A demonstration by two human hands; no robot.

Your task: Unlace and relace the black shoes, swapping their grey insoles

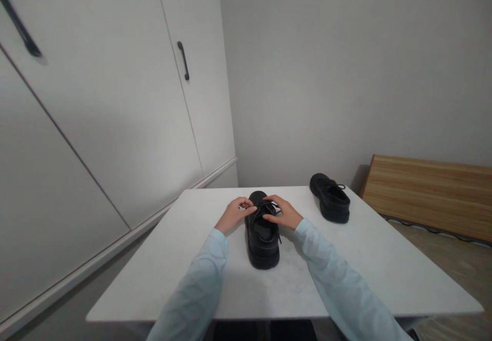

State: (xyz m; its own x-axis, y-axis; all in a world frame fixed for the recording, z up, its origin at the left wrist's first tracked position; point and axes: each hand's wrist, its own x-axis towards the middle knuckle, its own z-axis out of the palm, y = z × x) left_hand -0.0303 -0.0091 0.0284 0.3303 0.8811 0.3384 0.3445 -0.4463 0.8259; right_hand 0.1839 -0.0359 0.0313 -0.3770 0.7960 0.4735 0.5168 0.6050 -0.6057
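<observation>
A black lace-up shoe (pixel 263 251) stands upright on the white table, its heel toward me and toe away. My left hand (pixel 236 212) is at the left side of its lacing, with thumb and fingers brought together on the black shoelace (pixel 265 206); the exact grip is small and partly hidden. At the right side of the lacing is my right hand (pixel 284 214), its thumb and forefinger apart, with strands of lace between them. One lace end hangs down the shoe's right side. Farther right, a second black shoe (pixel 332 200) stands by the table's back right edge.
The white table (pixel 172 279) reaches toward the corner of the room. White cabinet doors (pixel 115 100) with dark handles rise on the left, and a grey wall (pixel 346 74) stands behind. A wood-grain panel (pixel 426 192) is beyond the table on the right.
</observation>
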